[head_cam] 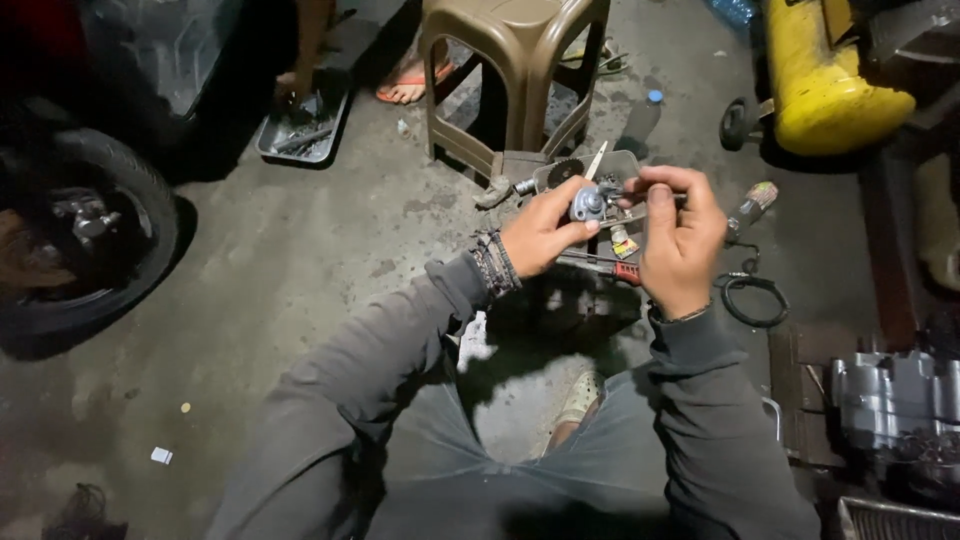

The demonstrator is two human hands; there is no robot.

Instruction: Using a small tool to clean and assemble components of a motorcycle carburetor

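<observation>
Between both hands (610, 235), small metal part (588, 203)

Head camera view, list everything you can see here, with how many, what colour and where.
small grey metal part: one, grey, held between both hands
brown plastic stool: one, brown, top centre on the concrete floor
grey parts tray: one, grey, top left beside another person's foot
black motorcycle tyre: one, black, far left
yellow metal tank: one, yellow, top right
red-handled screwdriver: one, red and steel, on the floor below the hands
black rubber ring: one, black, right of the right hand
grey engine block: one, grey, lower right
left hand: one, grip on the part
right hand: one, fingers on the part
</observation>
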